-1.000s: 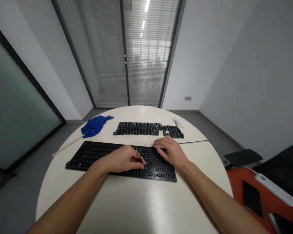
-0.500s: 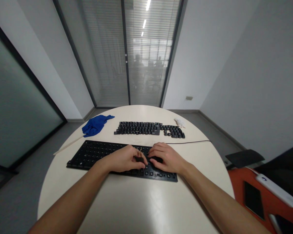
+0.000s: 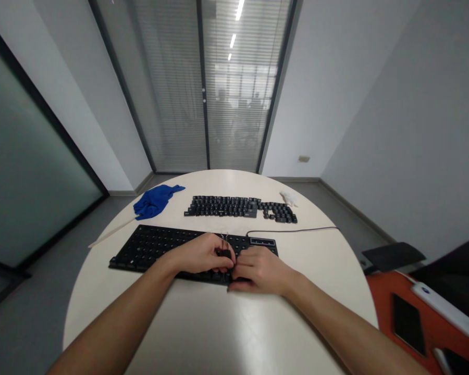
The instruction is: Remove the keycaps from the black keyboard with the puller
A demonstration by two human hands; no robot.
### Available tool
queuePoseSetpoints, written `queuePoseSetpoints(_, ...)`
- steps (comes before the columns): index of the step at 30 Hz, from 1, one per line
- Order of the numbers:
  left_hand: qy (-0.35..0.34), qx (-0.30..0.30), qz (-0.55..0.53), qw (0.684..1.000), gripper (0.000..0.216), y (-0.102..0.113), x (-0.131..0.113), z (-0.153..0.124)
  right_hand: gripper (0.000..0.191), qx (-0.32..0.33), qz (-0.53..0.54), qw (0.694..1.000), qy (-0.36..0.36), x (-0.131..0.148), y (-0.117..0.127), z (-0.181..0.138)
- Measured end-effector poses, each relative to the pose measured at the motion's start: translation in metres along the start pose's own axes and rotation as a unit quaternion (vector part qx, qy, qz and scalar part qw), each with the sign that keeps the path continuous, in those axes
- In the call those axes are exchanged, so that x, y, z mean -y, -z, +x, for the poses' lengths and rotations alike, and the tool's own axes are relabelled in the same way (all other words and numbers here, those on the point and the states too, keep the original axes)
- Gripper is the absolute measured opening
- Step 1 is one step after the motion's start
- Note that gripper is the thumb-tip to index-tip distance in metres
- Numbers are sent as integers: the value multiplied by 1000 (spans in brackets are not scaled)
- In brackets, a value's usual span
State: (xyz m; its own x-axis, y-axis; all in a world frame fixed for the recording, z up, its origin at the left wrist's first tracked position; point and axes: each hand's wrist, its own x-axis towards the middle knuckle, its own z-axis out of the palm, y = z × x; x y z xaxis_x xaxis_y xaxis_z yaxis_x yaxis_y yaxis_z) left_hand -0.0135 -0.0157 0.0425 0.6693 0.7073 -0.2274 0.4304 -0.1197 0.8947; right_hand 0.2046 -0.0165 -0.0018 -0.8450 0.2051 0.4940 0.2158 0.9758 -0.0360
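Note:
A black keyboard (image 3: 148, 245) lies across the near part of the table, most of its key places without caps. My left hand (image 3: 201, 253) is over its middle, closed around a small black-handled keycap puller (image 3: 223, 253) with thin wires sticking up. Right beside it, my right hand (image 3: 260, 270) covers the keyboard's right portion, fingers bent on top and thumb along the front edge. Whatever lies under the fingertips of both hands is hidden. Behind the keyboard, removed black keycaps (image 3: 222, 206) are laid out in keyboard order.
A blue cloth (image 3: 154, 202) on a pale stick lies at the table's left. A crumpled white item (image 3: 288, 198) rests at the back right. The keyboard's cable (image 3: 297, 229) runs to the right edge. An orange chair seat (image 3: 391, 333) holds a phone (image 3: 408, 323) and a white power strip (image 3: 447, 308).
My right hand has slid toward me and slightly left, from the keyboard's upper right to its front edge, uncovering the top-right panel. My left hand stays nearly in place with the keycap puller.

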Motion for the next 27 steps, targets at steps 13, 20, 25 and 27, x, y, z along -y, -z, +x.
queuePoseSetpoints(13, 65, -70, -126, 987, 31, 4, 17, 9, 16, -23, -3, 999, -39, 3, -3, -1)
queuePoseSetpoints(20, 49, -171, -166, 970, 32, 0, 17, 17, 17, -26, 9, 993, -118, -1, 2, -3)
queuePoseSetpoints(25, 47, -211, -186, 958, 27, -4, 19, 22, 18, 8, 39, 987, -157, -6, 5, -4)
queuePoseSetpoints(27, 50, -216, -195, 955, 27, -6, 21, 23, 18, 11, 61, 985, -161, -7, 6, -5)
